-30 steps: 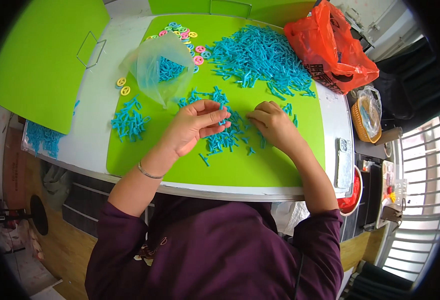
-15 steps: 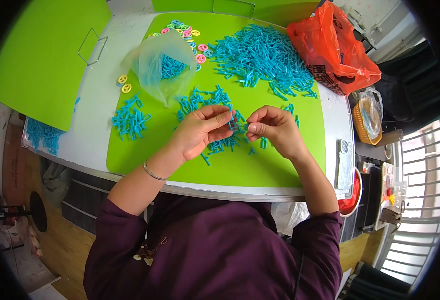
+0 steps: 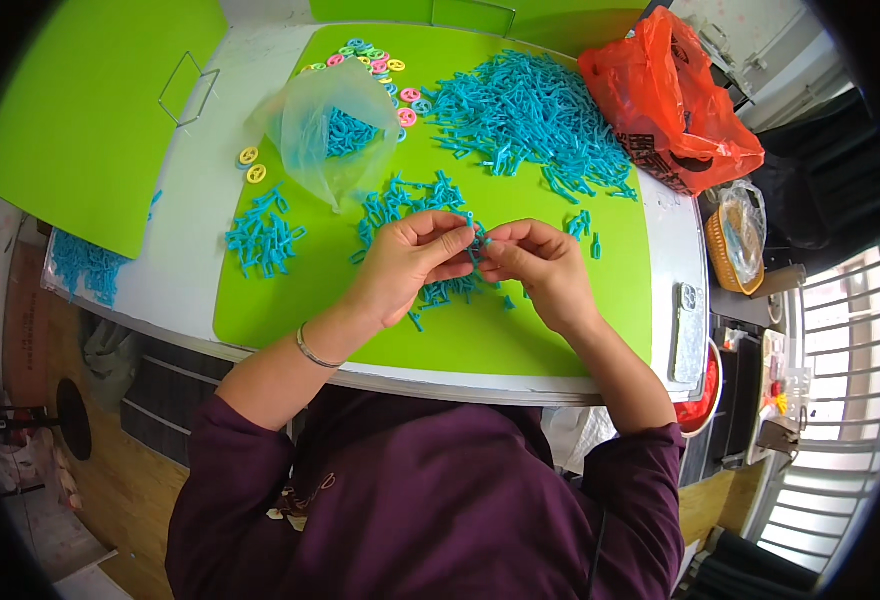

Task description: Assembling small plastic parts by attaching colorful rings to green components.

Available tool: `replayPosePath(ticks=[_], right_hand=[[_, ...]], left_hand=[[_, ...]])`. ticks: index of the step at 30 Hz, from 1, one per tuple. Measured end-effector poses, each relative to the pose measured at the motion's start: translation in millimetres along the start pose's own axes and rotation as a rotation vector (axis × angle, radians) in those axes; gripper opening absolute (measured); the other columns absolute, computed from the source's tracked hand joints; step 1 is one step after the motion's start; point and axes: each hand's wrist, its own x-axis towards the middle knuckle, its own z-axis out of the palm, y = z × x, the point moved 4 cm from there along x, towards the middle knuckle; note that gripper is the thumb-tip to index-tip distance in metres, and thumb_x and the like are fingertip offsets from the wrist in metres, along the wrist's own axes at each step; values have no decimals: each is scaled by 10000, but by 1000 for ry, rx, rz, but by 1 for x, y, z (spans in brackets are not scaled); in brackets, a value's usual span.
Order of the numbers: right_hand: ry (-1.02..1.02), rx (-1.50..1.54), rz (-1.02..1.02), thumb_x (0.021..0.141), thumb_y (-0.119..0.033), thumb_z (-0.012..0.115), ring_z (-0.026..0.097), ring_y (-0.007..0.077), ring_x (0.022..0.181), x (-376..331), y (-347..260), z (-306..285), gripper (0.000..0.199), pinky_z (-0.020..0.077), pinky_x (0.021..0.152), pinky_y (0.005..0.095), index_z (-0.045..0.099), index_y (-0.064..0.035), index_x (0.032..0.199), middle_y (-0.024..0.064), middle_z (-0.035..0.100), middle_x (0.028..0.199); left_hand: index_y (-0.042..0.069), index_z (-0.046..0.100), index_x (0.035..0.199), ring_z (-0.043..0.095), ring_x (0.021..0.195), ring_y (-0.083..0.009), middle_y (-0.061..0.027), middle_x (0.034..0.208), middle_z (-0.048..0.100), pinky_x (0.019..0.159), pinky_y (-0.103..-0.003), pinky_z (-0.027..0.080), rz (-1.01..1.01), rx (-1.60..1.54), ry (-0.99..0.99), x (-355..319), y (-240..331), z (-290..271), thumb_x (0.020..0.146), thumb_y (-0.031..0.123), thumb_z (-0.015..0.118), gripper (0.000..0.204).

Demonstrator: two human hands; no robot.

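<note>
Over the green mat (image 3: 520,345), my left hand (image 3: 407,262) pinches a small blue plastic part (image 3: 471,222) between thumb and fingers. My right hand (image 3: 550,270) meets it there, its thumb and forefinger closed at the part's right side; whatever small piece sits in that pinch is mostly hidden by the fingers. Just behind and under my hands lies a loose heap of blue plastic pieces (image 3: 410,195). A few of the same kind (image 3: 579,224) lie beyond my right hand, and a smaller heap (image 3: 262,235) is to the left.
A large blue pile (image 3: 530,115) fills the back right, beside a red plastic bag (image 3: 670,110). Towards the back left stand a translucent bag (image 3: 310,165) and several coloured rings (image 3: 407,117). A phone (image 3: 688,335) lies at the right edge, near a yellow basket (image 3: 728,245).
My right hand has moved left, and its fingertips now meet the part in my left hand. The left hand stays nearly in place.
</note>
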Motion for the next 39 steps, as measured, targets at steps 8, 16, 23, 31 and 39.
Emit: replayPosePath(ticks=[8,16,23,31,39], right_hand=[[-63,289,174,863,-49,583,628,149,715,-2,4,2,118,522,650,247,602,8,965,93,649,846],[-33,273,161,869,-54,577,626,149,716,-3,3,1,117,521,647,242,605,12,961,92,648,843],[-6,86,32,865,-40,583,628,143,708,-8,0,5,101,536,657,254,611,27,935,88,644,829],[12,179,46,858,-46,601,634,149,726,-6,9,7,125,540,677,260,609,37,951,100,644,866],[-70,162,74,903,-88,539,639,162,784,-5,-4,5,188,534,701,274,601,18,1046,99,650,929]], left_hand=[[-2,593,996,620,851,-133,-48,926,618,763,-279,548,53,25,-6,0,0,2,887,114,580,159],[-6,593,991,624,854,-144,-59,932,619,766,-283,552,70,29,-14,1,1,0,883,108,585,157],[-42,631,919,630,794,-136,-75,871,652,733,-273,546,374,484,90,-7,7,3,856,24,593,99],[-57,628,960,628,783,-120,-88,880,661,715,-243,526,451,592,75,-11,8,4,831,-11,614,138],[-5,593,1001,597,891,-111,-60,959,639,794,-243,490,355,435,-19,-4,21,4,862,24,587,142]])
